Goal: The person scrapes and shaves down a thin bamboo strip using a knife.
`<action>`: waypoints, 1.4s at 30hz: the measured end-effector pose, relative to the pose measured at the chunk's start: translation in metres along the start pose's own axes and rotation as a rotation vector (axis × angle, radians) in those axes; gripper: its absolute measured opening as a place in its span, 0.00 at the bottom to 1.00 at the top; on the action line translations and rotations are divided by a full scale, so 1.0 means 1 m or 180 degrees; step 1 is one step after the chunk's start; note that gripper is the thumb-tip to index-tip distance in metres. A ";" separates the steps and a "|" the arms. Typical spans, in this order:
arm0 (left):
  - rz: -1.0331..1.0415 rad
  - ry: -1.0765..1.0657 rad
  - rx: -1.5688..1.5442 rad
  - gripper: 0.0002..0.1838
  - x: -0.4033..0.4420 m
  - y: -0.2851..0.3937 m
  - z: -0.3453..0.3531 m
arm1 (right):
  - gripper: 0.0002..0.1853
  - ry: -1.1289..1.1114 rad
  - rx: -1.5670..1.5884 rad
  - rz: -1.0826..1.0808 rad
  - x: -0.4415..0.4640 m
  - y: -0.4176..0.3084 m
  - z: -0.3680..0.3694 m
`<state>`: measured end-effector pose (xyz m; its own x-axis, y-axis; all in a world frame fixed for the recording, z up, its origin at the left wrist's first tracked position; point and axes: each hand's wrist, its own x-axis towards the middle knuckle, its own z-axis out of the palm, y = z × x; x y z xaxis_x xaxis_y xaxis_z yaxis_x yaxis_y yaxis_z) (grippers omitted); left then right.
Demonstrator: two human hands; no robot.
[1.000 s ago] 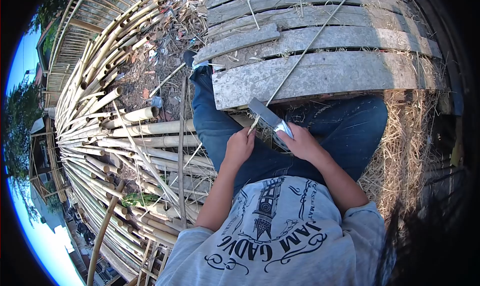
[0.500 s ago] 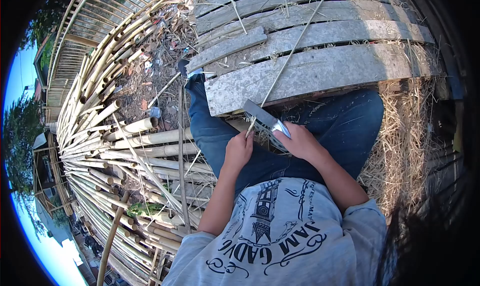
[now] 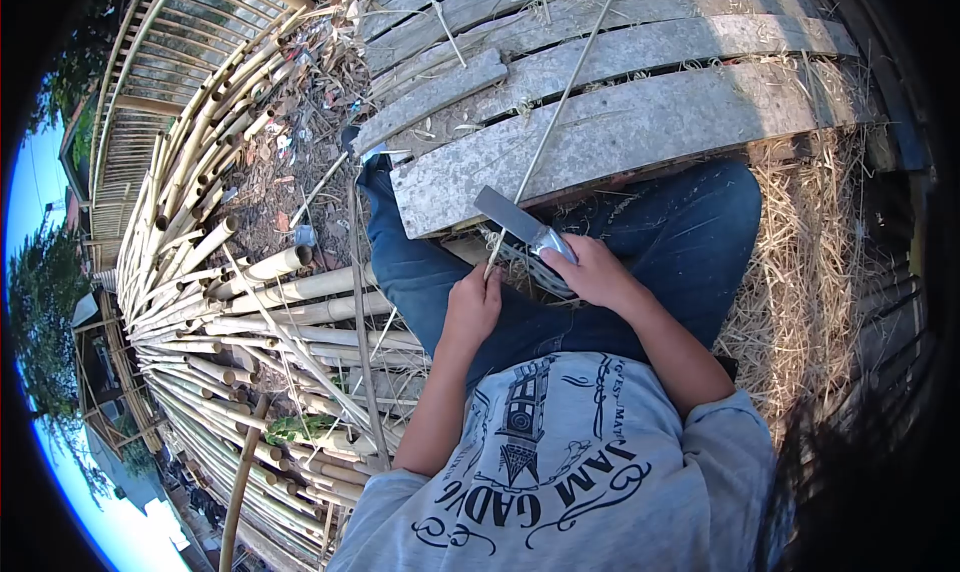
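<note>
My left hand (image 3: pixel 473 305) pinches the near end of a long, thin bamboo strip (image 3: pixel 551 124). The strip slants up and away over a wooden slatted platform (image 3: pixel 600 144). In my right hand (image 3: pixel 595 272) is a knife (image 3: pixel 508 215) with a broad, blunt-ended blade and a pale, shiny grip. Its blade lies across the strip a little beyond my left fingers; whether the edge touches it, I cannot tell. Both hands are above my lap, between my legs in blue jeans (image 3: pixel 415 257). A dark perforated thing (image 3: pixel 545 272) is partly hidden beneath the knife and right hand.
Cut bamboo poles (image 3: pixel 265 290) are heaped on the left, below a bamboo fence (image 3: pixel 170 92). Straw-like shavings (image 3: pixel 795 272) cover the ground at right. A short loose board (image 3: pixel 435 102) rests on the platform, with thin scraps about it.
The knife has shifted slightly farther from my left fingers along the strip. Curled shavings seen by those fingers before no longer show there. The whole view has tilted a little.
</note>
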<state>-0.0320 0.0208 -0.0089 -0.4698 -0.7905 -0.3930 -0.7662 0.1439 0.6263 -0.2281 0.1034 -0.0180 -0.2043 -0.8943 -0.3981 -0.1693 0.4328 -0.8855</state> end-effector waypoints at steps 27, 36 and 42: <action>0.0201 0.0133 -0.0257 0.09 0.001 -0.018 0.013 | 0.22 -0.1199 0.0687 0.1329 0.005 -0.006 0.002; 0.0179 -0.0009 -0.0112 0.09 0.009 -0.018 0.012 | 0.20 -0.0563 0.0165 0.0882 -0.004 -0.008 0.003; 0.0079 0.0044 -0.0189 0.10 0.007 -0.020 0.010 | 0.21 -0.1066 0.0815 0.1370 0.005 0.001 0.000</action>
<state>-0.0247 0.0179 -0.0305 -0.4818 -0.7954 -0.3677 -0.7268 0.1283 0.6748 -0.2299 0.0991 -0.0213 0.1188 -0.6500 -0.7506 0.1074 0.7599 -0.6411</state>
